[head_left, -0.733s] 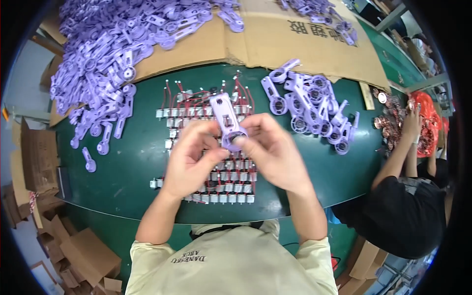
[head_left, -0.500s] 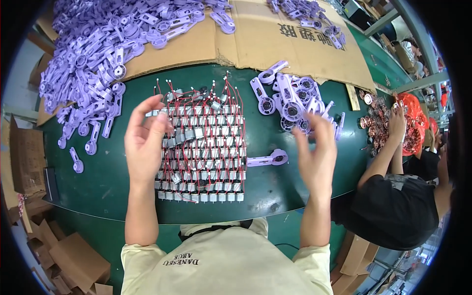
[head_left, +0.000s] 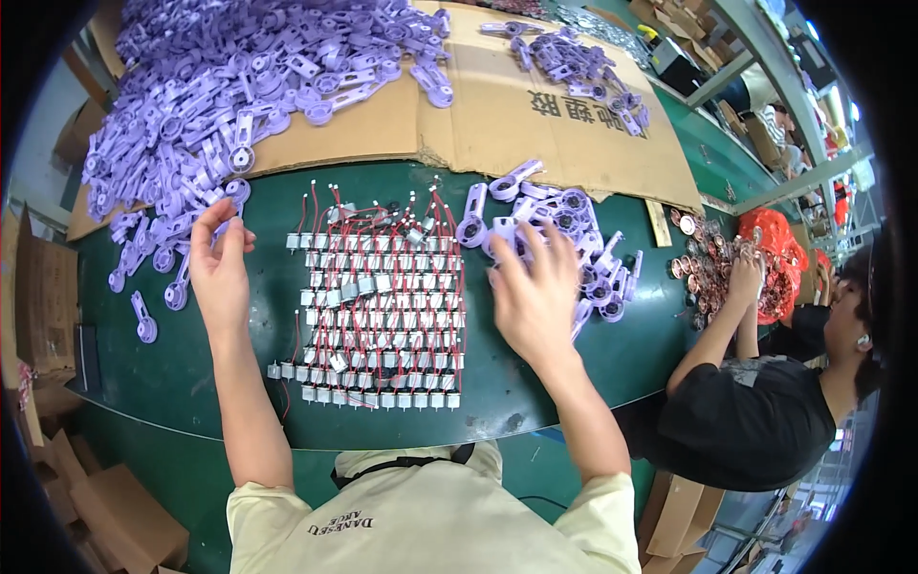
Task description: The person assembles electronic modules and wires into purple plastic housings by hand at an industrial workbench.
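Observation:
My left hand [head_left: 222,268] hovers by the right edge of the large heap of purple plastic arm-shaped parts [head_left: 182,163]. Its thumb and fingers are apart, with nothing visible between them. Over the smaller cluster of purple parts [head_left: 598,268], my right hand [head_left: 537,306] reaches with fingers spread, slightly blurred. One purple part [head_left: 504,232] shows just beyond its fingertips; whether they touch it I cannot tell. Between my hands lies a block of small silver motors [head_left: 382,325] in rows, with thin red wires and white plugs. A few motors lie loose on top.
Flattened cardboard [head_left: 564,143] covers the far part of the green table [head_left: 373,430], with more purple parts [head_left: 574,62] on it. At the right, a co-worker [head_left: 746,411] handles copper-coloured rings [head_left: 698,258] beside a red bag [head_left: 770,239]. Cardboard boxes [head_left: 129,517] stand at lower left.
My left hand has moved left, off the motors, to the purple heap. My right hand has moved left and nearer. The single purple part right of the motors no longer lies there. The view has shifted slightly.

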`<state>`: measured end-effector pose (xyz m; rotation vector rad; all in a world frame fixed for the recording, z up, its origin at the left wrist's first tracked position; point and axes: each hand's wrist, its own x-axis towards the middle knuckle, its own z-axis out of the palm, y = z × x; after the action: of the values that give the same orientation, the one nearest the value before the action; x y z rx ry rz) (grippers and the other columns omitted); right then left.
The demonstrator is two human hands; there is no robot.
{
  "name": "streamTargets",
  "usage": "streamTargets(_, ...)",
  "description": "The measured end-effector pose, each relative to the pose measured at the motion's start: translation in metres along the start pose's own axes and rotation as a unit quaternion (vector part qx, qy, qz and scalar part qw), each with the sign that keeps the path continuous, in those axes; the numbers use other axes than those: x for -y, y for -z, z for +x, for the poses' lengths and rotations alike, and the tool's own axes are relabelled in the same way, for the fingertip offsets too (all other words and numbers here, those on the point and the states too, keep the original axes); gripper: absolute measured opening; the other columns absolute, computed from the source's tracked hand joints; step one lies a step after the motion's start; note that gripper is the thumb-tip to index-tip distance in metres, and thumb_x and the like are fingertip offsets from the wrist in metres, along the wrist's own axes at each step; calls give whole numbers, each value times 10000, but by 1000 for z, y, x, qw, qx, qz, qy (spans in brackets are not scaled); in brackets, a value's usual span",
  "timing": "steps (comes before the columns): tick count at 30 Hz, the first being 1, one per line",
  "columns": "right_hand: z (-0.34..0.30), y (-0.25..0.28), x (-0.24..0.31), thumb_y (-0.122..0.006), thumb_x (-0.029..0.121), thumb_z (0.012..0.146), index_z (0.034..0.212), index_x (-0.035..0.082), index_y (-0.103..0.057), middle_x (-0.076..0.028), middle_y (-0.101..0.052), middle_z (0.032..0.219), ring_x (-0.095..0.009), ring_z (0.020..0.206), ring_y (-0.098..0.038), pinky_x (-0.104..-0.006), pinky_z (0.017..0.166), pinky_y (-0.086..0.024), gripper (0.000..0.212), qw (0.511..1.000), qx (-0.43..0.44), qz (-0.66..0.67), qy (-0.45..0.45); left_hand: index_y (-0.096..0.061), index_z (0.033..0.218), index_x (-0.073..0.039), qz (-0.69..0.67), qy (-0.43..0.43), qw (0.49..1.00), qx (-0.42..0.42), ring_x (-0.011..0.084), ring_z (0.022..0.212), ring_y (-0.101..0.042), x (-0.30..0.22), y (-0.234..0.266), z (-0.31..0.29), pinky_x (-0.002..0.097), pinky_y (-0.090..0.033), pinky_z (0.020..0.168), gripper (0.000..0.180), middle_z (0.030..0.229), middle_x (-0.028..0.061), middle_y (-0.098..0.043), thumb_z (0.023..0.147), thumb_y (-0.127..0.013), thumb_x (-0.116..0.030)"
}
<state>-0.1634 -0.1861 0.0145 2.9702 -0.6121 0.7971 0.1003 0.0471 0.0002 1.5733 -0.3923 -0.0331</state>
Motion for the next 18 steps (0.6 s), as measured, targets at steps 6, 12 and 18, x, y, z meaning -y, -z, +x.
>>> streamTargets(6, 37, -50, -18, -626, 296, 858, 1066, 124, -668, -103, -560, 1242, -372, 1279, -415, -633, 1085, -221, 274, 1000, -13, -13, 17, -542, 1233, 4, 18, -4, 1000, -18, 63, 790, -569, 2, 1, -3, 219, -466, 725, 292, 1189, 60, -603, 954, -559, -83)
streamTargets(12, 25, -42, -47, -691, 288, 802, 1058, 124, -678, -103, -582, 1197, -325, 1234, -468, -605, 1103, -218, 305, 1000, -6, -16, -4, -549, 1228, -12, 43, 17, 999, -21, 54, 780, -570, 13, 17, 10, 209, -461, 708, 292, 1098, 39, -634, 949, -574, -92)
streamTargets(18, 23, -19, -96, -688, 238, 799, 1076, 104, -681, -148, -566, 1217, -346, 1216, -480, -574, 1102, -245, 308, 998, -9, -61, 23, -616, 1089, -16, 191, -27, 974, -118, 114, 740, -560, 30, 30, 30, 262, -474, 681, 199, 999, 78, -603, 906, -618, -93)
